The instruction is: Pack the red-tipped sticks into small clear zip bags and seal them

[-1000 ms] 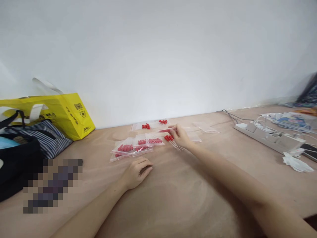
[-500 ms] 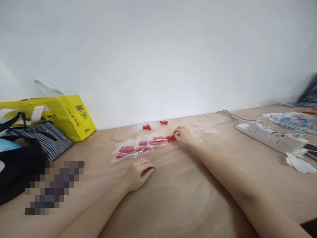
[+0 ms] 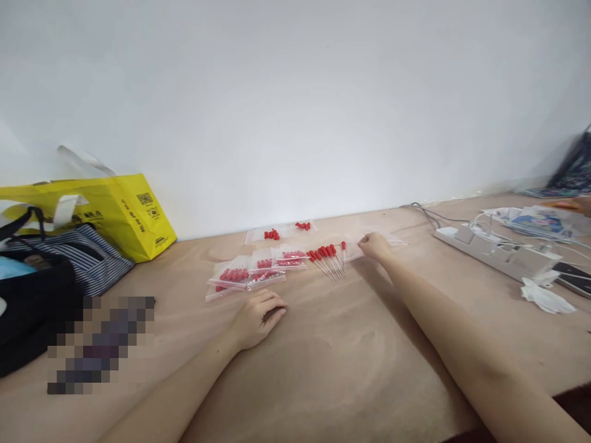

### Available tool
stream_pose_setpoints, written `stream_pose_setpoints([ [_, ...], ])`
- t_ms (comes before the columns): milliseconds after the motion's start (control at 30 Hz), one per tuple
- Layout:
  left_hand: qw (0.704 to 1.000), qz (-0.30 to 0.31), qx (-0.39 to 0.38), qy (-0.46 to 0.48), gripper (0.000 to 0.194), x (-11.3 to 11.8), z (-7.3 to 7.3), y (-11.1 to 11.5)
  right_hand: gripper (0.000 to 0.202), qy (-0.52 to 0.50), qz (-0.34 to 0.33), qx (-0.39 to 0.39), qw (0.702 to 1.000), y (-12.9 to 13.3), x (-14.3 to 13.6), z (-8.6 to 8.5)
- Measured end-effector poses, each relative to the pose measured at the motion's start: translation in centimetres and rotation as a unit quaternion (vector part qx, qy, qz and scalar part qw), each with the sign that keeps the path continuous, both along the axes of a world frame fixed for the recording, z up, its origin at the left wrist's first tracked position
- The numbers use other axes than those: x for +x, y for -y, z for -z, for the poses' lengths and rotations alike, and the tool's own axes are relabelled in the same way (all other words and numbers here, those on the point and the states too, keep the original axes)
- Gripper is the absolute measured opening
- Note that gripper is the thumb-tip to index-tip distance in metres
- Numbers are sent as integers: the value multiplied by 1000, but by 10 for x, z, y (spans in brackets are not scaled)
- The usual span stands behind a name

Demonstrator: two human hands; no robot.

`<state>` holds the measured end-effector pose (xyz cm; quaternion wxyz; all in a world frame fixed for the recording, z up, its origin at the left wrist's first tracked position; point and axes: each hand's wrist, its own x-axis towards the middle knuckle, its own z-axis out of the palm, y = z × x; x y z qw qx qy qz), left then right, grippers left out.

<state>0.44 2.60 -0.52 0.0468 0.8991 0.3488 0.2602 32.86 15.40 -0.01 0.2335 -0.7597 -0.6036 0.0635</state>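
Observation:
My left hand (image 3: 259,320) rests on the table, fingers loosely curved with a gap to the thumb, and holds nothing. Just beyond it lie several flat clear zip bags (image 3: 233,277) with red-bulbed droppers inside. A fan of loose droppers (image 3: 325,255) with red bulbs and thin clear stems lies in the middle; one separate dropper (image 3: 343,247) is at its right end. Farther right, my right hand (image 3: 373,246) has its fingers pinched at a clear plastic bag (image 3: 353,251); the fingertips partly hide the contact.
Near the wall lie more red-bulbed droppers (image 3: 272,234) on clear bags. A yellow bag (image 3: 138,215), a striped pouch (image 3: 99,258) and a black bag (image 3: 41,320) stand left. At right are a power strip (image 3: 494,255) with cables, a crumpled tissue (image 3: 547,298) and a phone (image 3: 575,278).
My right hand has let go of a dropper at the fan and moved right to the clear bag. The left hand stays put. The view has shifted slightly.

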Motion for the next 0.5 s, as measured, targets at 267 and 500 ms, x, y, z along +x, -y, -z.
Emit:
stream_pose_setpoints([
  [267,998,-25,50,22,18,1,-1,1,23,-217,-120,225,942,28,-10,-31],
  [500,961,-103,199,162,21,10,-16,7,33,-408,-440,-70,797,73,-75,2],
])
